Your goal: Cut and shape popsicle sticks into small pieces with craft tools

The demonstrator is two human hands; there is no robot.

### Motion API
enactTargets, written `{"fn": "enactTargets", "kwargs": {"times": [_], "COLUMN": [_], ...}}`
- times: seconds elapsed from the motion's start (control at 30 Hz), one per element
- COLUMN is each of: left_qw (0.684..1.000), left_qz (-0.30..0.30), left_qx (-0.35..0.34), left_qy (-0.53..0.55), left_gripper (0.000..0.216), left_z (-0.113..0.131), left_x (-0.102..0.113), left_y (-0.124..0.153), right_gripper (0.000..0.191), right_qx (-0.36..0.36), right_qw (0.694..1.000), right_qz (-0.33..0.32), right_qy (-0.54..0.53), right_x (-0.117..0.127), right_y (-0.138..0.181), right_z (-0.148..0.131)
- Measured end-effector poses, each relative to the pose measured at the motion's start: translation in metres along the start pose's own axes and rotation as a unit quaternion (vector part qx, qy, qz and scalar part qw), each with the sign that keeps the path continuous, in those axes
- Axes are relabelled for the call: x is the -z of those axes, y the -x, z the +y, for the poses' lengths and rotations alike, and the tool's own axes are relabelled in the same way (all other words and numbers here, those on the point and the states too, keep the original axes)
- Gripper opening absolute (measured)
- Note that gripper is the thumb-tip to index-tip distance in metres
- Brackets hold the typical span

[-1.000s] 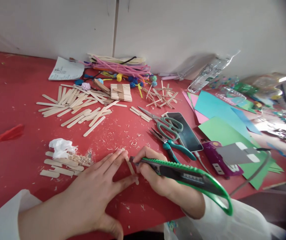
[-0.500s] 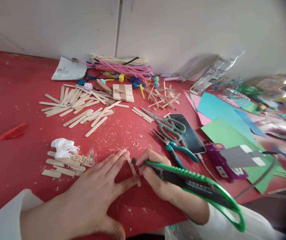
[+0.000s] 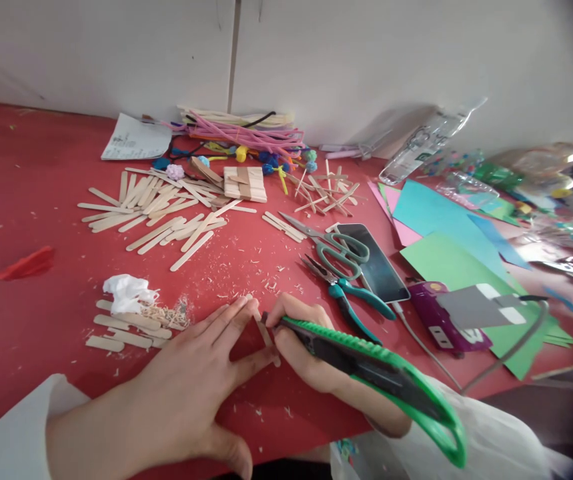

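Spread flat on the red table, my left hand [image 3: 201, 373] presses a wooden craft stick [image 3: 264, 332] down with its fingertips, one finger near each end. My right hand [image 3: 299, 337] grips a green and black utility knife [image 3: 381, 373], its front end angled down at the stick's middle. The blade's edge against the wood is too small to make out. Pale shavings lie around the fingers. Left of my left hand, several cut stick pieces [image 3: 131, 340] lie beside a heap of shavings [image 3: 166, 312] and a crumpled white wad [image 3: 129, 293].
Teal-handled pliers [image 3: 351, 297], scissors [image 3: 339, 250] and a phone [image 3: 373, 263] lie just beyond my right hand. Further back are loose craft sticks [image 3: 151, 200], pipe cleaners [image 3: 246, 137] and a plastic bottle [image 3: 429, 143]. Coloured paper [image 3: 451, 267] and a purple case [image 3: 441, 320] lie right.
The knife's front end has shifted slightly left, closer against the craft stick, and its handle has swung left and down. My left hand keeps its place on the stick.
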State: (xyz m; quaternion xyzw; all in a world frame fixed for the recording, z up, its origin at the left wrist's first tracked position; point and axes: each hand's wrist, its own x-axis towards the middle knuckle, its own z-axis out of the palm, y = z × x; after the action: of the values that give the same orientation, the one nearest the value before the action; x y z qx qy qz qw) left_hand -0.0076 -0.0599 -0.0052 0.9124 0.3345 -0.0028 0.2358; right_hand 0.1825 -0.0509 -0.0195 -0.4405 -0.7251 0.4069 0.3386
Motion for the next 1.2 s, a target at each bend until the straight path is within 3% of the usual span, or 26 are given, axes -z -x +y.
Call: {"fn": "enactTargets", "kwargs": {"times": [0.17, 0.37, 0.93, 1.2], "left_qw": [1.000, 1.000, 0.998, 1.000], "left_qz": [0.005, 0.011, 0.062, 0.011], "left_qx": [0.009, 0.008, -0.021, -0.001], "left_qy": [-0.011, -0.004, -0.005, -0.003], "left_gripper": [0.089, 0.090, 0.090, 0.093], "left_z": [0.000, 0.001, -0.001, -0.001], "left_x": [-0.004, -0.005, -0.005, -0.003], "left_y": [0.000, 0.001, 0.001, 0.000], "right_gripper": [0.011, 0.015, 0.012, 0.010], "right_qx": [-0.022, -0.044, 0.011, -0.010], "right_qw": [0.994, 0.998, 1.000, 0.998], "right_qz": [0.091, -0.003, -0.002, -0.068], "right_qy": [-0.051, -0.054, -0.017, -0.003], "right_x": [-0.004, 0.005, 0.003, 0.007], "right_y": [0.004, 0.003, -0.001, -0.006], "right_z": [0.007, 0.000, 0.002, -0.002]}}
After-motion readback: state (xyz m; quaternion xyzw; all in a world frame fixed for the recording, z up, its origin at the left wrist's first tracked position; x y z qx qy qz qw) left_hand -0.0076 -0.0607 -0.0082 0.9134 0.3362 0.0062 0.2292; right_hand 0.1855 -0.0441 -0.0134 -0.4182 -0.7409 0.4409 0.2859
